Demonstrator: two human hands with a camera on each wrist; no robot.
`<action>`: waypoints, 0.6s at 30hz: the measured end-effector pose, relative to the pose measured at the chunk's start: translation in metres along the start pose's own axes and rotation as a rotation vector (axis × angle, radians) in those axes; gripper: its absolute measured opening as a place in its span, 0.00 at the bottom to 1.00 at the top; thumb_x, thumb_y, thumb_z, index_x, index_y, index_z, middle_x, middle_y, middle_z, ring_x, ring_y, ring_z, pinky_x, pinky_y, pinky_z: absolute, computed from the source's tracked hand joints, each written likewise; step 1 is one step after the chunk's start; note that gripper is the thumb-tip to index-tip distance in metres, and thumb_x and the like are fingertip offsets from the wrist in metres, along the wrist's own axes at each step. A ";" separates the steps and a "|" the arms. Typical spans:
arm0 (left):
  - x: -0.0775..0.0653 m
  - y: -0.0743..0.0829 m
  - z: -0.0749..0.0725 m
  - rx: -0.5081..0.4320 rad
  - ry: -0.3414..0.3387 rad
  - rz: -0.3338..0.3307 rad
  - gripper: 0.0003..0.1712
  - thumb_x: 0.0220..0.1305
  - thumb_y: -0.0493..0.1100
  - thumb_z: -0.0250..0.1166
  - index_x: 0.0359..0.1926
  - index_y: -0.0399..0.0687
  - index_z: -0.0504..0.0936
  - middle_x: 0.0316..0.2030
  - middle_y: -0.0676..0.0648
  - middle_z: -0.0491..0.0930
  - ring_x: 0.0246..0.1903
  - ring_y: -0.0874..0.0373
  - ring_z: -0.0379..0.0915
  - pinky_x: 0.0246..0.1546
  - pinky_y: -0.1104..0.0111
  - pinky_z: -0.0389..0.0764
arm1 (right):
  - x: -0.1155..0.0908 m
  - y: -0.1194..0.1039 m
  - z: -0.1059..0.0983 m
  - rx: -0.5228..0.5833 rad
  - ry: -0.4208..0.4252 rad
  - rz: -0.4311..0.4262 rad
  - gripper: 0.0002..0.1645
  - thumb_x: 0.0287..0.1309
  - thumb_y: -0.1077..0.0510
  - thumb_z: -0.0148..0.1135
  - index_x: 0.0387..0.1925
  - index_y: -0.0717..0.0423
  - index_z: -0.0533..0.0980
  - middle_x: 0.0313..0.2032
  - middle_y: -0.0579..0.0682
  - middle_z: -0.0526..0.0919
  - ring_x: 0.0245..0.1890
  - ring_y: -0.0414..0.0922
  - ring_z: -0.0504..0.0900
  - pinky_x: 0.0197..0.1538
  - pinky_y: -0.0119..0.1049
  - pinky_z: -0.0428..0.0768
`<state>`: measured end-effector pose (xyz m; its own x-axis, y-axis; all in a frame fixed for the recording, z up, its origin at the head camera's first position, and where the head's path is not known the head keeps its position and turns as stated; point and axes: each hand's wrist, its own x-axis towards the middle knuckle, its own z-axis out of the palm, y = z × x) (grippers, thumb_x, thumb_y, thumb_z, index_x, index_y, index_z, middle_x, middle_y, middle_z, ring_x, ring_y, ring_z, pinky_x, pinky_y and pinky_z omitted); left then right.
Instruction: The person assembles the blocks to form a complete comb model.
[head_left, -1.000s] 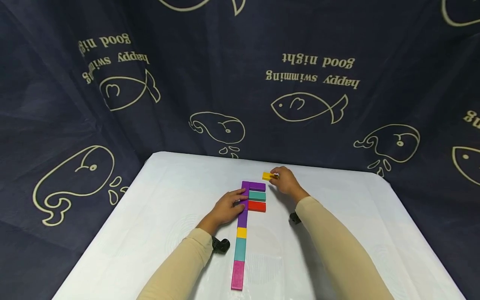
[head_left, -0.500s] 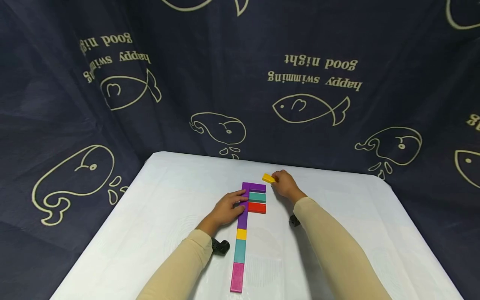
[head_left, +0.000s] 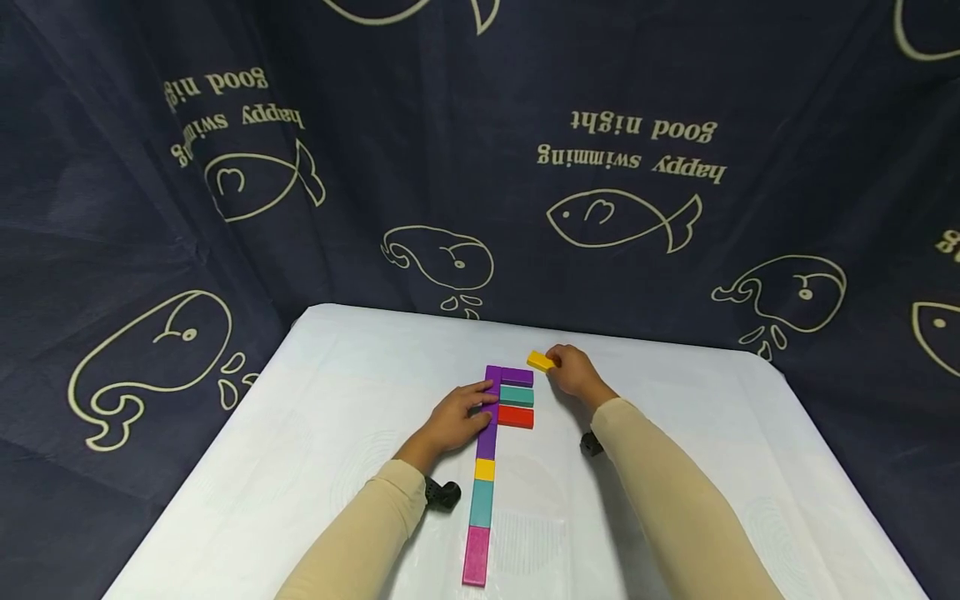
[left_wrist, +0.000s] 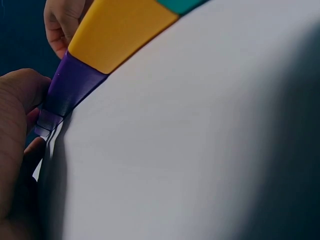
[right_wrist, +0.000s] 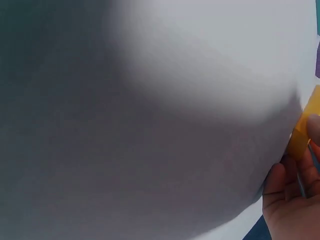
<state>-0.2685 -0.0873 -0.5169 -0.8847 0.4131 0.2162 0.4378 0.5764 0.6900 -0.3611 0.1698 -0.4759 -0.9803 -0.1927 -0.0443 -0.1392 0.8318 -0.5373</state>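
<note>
In the head view my left hand [head_left: 452, 418] rests its extended fingers on the long purple blocks [head_left: 487, 440] of an upright row. The left wrist view shows its thumb and fingertips against the row's edge. My right hand [head_left: 575, 372] pinches a yellow block [head_left: 538, 361] between thumb and fingers, beyond the row's top right. It is held at a slant, apart from the other blocks. To the right of the row, a short purple block [head_left: 517, 377], a teal block [head_left: 517, 397] and a red block [head_left: 516, 417] lie side by side like bars, their left ends at the row.
Below the left hand the row continues with a yellow block [head_left: 484, 470], a teal block [head_left: 482, 503] and a pink block [head_left: 476, 557]. All lie on a white-covered table [head_left: 360, 358]. A dark blue fish-print curtain [head_left: 480, 167] hangs along its far side.
My right hand has brought the yellow block slightly nearer and turned it from nearly level to a slant. My left hand keeps its place on the purple blocks.
</note>
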 end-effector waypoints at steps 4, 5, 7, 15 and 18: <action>-0.001 0.001 -0.001 0.003 -0.010 -0.011 0.21 0.67 0.42 0.62 0.60 0.47 0.81 0.70 0.48 0.67 0.70 0.46 0.60 0.70 0.51 0.60 | -0.004 0.004 -0.001 0.033 0.003 0.015 0.18 0.65 0.66 0.60 0.56 0.64 0.76 0.49 0.59 0.78 0.48 0.53 0.75 0.60 0.48 0.75; 0.000 0.002 -0.001 0.007 -0.012 -0.012 0.21 0.67 0.42 0.62 0.60 0.47 0.81 0.70 0.48 0.67 0.70 0.46 0.60 0.70 0.51 0.60 | -0.006 0.005 -0.002 0.043 0.002 0.022 0.18 0.65 0.65 0.60 0.56 0.63 0.76 0.49 0.59 0.78 0.48 0.53 0.75 0.61 0.48 0.75; 0.000 0.003 -0.001 0.010 -0.016 -0.014 0.21 0.67 0.42 0.62 0.60 0.47 0.81 0.70 0.49 0.66 0.70 0.46 0.59 0.70 0.51 0.60 | -0.009 0.006 -0.004 0.063 -0.002 0.028 0.19 0.65 0.65 0.59 0.57 0.62 0.76 0.51 0.59 0.78 0.50 0.54 0.75 0.61 0.49 0.74; 0.001 0.003 -0.002 0.002 -0.009 0.000 0.21 0.67 0.41 0.62 0.60 0.46 0.81 0.70 0.47 0.67 0.69 0.45 0.60 0.69 0.51 0.61 | -0.026 0.006 -0.008 0.119 -0.003 -0.048 0.16 0.64 0.66 0.61 0.53 0.60 0.78 0.52 0.57 0.79 0.49 0.54 0.75 0.58 0.49 0.77; 0.000 0.002 -0.001 -0.005 -0.003 0.012 0.21 0.66 0.41 0.62 0.60 0.45 0.81 0.70 0.46 0.67 0.69 0.45 0.61 0.69 0.51 0.62 | -0.034 0.005 -0.006 0.130 -0.001 -0.083 0.15 0.63 0.67 0.62 0.52 0.59 0.78 0.51 0.56 0.79 0.48 0.53 0.76 0.56 0.48 0.77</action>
<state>-0.2681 -0.0868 -0.5146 -0.8787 0.4225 0.2224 0.4478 0.5678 0.6907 -0.3292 0.1837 -0.4720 -0.9660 -0.2585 0.0034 -0.2000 0.7387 -0.6437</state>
